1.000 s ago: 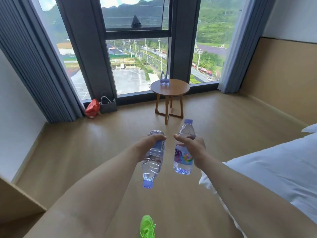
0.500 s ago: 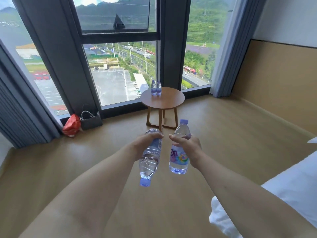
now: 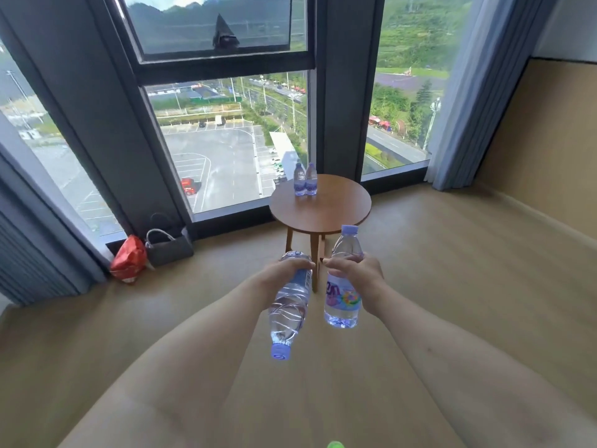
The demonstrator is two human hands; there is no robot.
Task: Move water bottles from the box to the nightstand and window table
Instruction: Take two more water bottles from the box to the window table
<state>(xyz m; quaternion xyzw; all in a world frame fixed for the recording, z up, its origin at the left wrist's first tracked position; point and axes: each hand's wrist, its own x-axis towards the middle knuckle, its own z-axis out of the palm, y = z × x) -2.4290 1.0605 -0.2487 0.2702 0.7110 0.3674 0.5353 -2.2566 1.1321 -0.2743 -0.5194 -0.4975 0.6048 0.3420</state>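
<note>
Left hand grips inverted bottle (cap down); right hand grips upright bottle. Table far ahead, pair at far edge. Flip left bottle, set both on near bare part.

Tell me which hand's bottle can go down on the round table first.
Probably the right hand: its bottle is upright, cap up. The left hand holds its bottle inverted.

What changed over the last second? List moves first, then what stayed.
The view closed in on the round window table; the bed left the frame. Unchanged: left hand grips a bottle cap-down, right hand grips an upright bottle, two bottles on the table.
</note>
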